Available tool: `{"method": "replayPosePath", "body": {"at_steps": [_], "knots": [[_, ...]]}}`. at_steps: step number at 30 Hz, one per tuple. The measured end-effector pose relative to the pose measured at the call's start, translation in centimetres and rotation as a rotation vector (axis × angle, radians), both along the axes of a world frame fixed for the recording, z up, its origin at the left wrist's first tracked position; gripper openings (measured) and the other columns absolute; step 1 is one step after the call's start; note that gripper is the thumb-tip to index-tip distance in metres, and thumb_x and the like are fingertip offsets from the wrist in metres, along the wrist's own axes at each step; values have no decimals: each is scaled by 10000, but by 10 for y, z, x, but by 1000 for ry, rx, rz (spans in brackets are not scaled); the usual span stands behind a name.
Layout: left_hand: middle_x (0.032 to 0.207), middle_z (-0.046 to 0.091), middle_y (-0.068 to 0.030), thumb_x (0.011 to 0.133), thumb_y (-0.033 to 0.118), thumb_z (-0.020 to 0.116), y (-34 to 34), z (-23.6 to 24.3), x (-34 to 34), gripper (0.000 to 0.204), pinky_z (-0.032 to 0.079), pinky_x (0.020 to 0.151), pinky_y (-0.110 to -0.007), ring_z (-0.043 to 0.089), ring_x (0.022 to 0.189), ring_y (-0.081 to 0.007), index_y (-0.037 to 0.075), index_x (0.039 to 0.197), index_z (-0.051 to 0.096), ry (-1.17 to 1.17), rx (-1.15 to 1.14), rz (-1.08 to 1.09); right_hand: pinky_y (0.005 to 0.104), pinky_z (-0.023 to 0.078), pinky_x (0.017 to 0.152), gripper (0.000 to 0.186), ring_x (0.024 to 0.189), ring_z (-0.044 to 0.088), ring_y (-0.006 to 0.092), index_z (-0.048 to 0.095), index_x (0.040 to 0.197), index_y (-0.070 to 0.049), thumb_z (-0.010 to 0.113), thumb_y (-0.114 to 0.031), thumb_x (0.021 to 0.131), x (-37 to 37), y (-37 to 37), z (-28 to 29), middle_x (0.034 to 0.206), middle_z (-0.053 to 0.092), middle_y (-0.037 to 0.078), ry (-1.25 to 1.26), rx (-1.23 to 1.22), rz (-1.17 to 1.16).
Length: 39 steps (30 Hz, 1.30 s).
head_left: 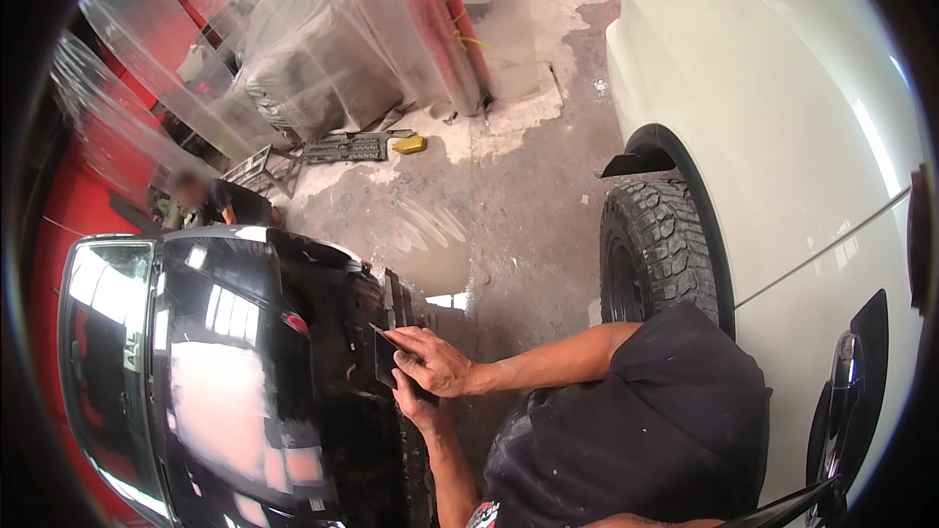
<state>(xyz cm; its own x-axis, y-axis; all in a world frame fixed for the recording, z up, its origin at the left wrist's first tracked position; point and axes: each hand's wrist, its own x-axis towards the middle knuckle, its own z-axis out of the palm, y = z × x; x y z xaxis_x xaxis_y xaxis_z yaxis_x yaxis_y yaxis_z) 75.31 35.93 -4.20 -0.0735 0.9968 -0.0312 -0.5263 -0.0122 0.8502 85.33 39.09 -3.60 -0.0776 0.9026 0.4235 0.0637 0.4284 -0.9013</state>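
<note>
Right hand (435, 364) is pinching what looks like a thin, pale-tipped tool (380, 330) by a flat black plate (386, 364); left hand (419, 405) grips that, probably steadying it, beside the glossy black car (240, 372).

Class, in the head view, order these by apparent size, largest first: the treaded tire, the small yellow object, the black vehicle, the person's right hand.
1. Black vehicle
2. Treaded tire
3. Right hand
4. Yellow object

The left head-worn fisheye camera looks down from head height, near the hands (439, 368) below the frame's centre, and reaches across the floor (528, 186) toward the upper edge.
</note>
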Motion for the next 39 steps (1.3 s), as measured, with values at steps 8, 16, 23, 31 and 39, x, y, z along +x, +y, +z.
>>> {"method": "replayPosePath", "body": {"at_steps": [8,16,23,31,39], "knots": [[1208,635,-246,1085,430,358,-21,31,36,626,491,918,-389,623,1081,-313,-135,1273,551,833,-48,305,433,377,1077,500,1218,514,379,520,1392,-10,460,-359,1039,12,16,-17,1322,554,201,-91,-141,12],[1141,650,-247,1064,490,360,24,7,2,690,488,889,-446,627,1010,-351,-142,1242,570,716,-435,326,403,439,1034,512,1221,578,348,562,1339,38,500,-367,1032,33,-22,17,1178,641,239,-94,-345,305],[1487,375,-329,1047,421,392,-27,0,19,724,274,1170,-490,426,1377,-395,-155,1465,258,1018,575,437,243,435,436,426,587,601,78,666,1100,-50,652,-453,962,79,35,-20,786,684,11,604,-831,237],[1461,436,-326,1020,240,390,-18,-8,40,606,222,1184,-557,465,1324,-461,-139,1476,266,1457,673,197,273,407,459,351,545,497,78,681,1009,-72,631,-418,983,59,17,-80,721,599,-34,747,-1305,758],[1361,568,-240,1049,281,503,10,-28,-23,484,415,1059,-465,551,1268,-341,-80,1371,490,1109,-71,294,300,526,702,500,852,658,126,652,1283,-68,695,-419,929,142,23,-48,1041,710,41,56,-897,722]]}}
